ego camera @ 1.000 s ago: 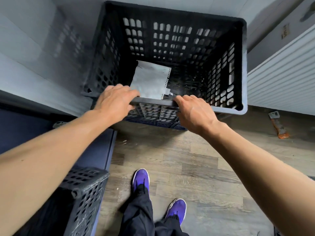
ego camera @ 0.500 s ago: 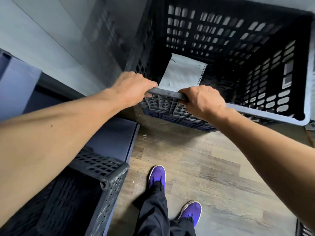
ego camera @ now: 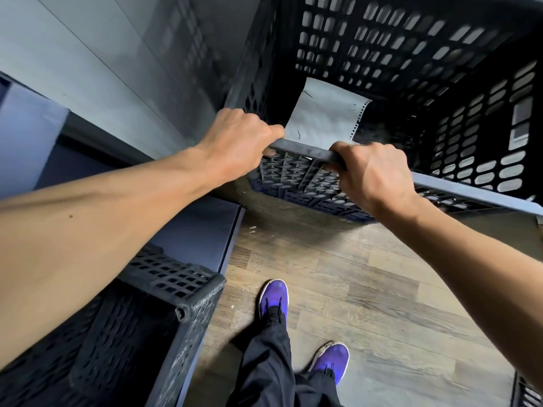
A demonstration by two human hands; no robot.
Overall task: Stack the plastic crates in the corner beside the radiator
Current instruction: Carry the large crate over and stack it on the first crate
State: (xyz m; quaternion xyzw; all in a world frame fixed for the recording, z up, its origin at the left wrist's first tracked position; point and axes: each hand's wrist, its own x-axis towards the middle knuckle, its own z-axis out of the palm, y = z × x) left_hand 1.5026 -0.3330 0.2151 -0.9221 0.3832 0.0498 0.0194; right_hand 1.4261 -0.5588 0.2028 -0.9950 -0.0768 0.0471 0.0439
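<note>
A black perforated plastic crate (ego camera: 396, 54) stands against the grey wall, atop a darker blue crate (ego camera: 299, 186) whose latticed side shows under it. My left hand (ego camera: 235, 142) grips its near rim at the left corner. My right hand (ego camera: 373, 174) grips the same rim further right, fingers curled over the edge. A white sheet of paper (ego camera: 323, 113) lies inside the crate. The radiator is out of the frame.
Another black crate (ego camera: 164, 312) stands at the lower left beside my left forearm, on a blue-grey platform (ego camera: 199, 227). My feet in purple shoes (ego camera: 273, 295) stand on the wood-look floor (ego camera: 382, 289). A crate corner (ego camera: 526, 392) peeks in at the bottom right.
The view swung left and closer, so the radiator left the frame. Both hands went from resting on the rim to gripping it, and the crate looks larger and tilted in view.
</note>
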